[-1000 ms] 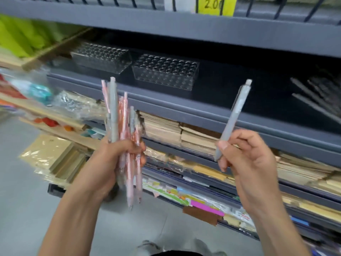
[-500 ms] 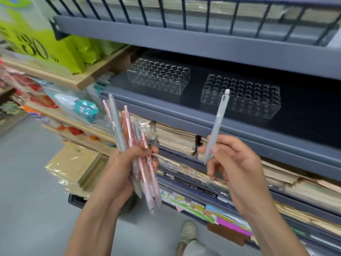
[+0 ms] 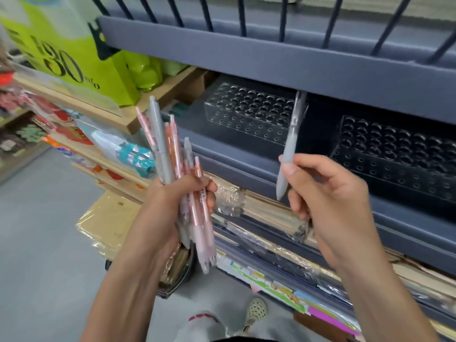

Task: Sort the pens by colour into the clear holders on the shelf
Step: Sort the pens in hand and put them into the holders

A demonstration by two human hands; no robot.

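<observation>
My left hand [image 3: 170, 213] grips a bundle of pens [image 3: 172, 154], pink, orange and grey, that fan upward and hang below the fist. My right hand [image 3: 330, 201] pinches a single grey pen [image 3: 288, 144] near its tip, held upright with its clip end in front of the shelf. Two clear holders with rows of round holes sit on the dark shelf: the left holder [image 3: 249, 112] just left of the grey pen, the right holder [image 3: 399, 154] behind my right hand. No pens show in either holder.
A grey metal shelf beam [image 3: 271, 58] hangs low above the holders. Stacked paper packs [image 3: 259, 213] fill the shelf below. A lime-green bag [image 3: 74, 53] and wrapped goods stand on wooden shelves to the left. My shoe [image 3: 256, 312] is on the grey floor.
The view has swung left and drawn closer, so the holders sit further right and larger. My right hand has carried the grey pen up to the gap between the holders. The left hand's bundle is unchanged.
</observation>
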